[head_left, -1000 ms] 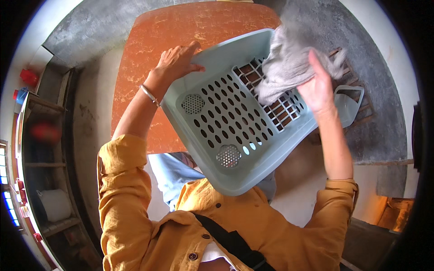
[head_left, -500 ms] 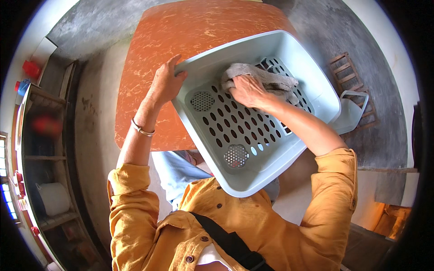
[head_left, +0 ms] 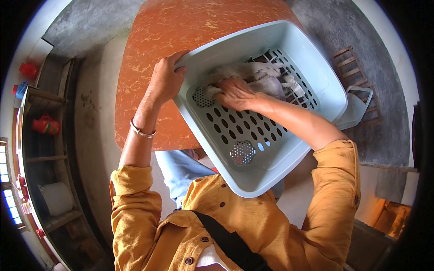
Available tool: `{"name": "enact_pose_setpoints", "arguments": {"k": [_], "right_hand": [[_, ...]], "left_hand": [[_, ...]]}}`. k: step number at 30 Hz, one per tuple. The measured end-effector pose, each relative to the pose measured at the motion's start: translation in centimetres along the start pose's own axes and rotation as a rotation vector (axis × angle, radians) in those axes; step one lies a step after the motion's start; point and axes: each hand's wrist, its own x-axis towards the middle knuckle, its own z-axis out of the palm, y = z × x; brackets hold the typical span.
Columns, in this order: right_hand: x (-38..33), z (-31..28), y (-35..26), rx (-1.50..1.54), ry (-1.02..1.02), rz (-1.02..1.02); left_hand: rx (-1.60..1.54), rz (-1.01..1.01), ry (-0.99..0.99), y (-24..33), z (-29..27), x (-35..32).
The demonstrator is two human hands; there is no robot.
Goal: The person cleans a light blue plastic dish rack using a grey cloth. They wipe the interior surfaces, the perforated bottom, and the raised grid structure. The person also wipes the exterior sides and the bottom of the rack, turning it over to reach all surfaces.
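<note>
A light blue-grey plastic laundry basket (head_left: 312,67) with slots and flower-shaped perforated patches in its bottom stands tilted at the edge of a table. My left hand (head_left: 165,79) grips its far left rim, with the thumb on the inside. Inside the basket, my right hand (head_left: 234,94) is closed on a damp-looking greyish-white cloth (head_left: 266,85), pressing it against the slotted bottom near the left flower patch. The cloth is partly spread toward the far right of the bottom. The fingertips of my right hand are partly hidden in it.
The basket rests partly on a reddish-brown marbled table (head_left: 153,40) and overhangs toward my body. A wooden ladder-like rack (head_left: 348,67) and a pale plastic container (head_left: 355,110) are to the right. Along the left wall stands a shelf unit (head_left: 45,159) with a red container (head_left: 46,124) and a white bucket (head_left: 56,198).
My right hand has moved left along the basket bottom with the cloth, which is now more spread out. My left hand keeps its hold on the rim.
</note>
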Motion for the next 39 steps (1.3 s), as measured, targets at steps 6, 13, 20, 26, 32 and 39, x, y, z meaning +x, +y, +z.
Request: {"name": "enact_pose_setpoints", "arguments": {"k": [6, 13, 20, 26, 32, 39], "right_hand": [[0.3, -3.7, -1.7, 0.034, -0.057, 0.223], [0.3, -2.4, -0.9, 0.019, -0.083, 0.307], [1.8, -0.9, -3.7, 0.170, -0.244, 0.201], [2.9, -1.0, -4.9, 0.332, -0.208, -0.003], [2.4, -3.5, -4.2, 0.521, -0.415, -0.095], [-1.0, -7.8, -5.3, 0.385, -0.928, -0.119]], "left_hand": [[0.000, 0.004, -0.031, -0.6, -1.0, -0.1], [0.046, -0.054, -0.045, 0.2, -0.7, 0.1], [0.031, -0.054, -0.017, 0.2, -1.0, 0.0], [0.048, -0.023, -0.021, -0.2, -1.2, 0.2], [0.041, -0.030, -0.062, -0.2, -1.9, 0.2], [-0.007, -0.109, -0.085, 0.2, -2.4, 0.1]]}}
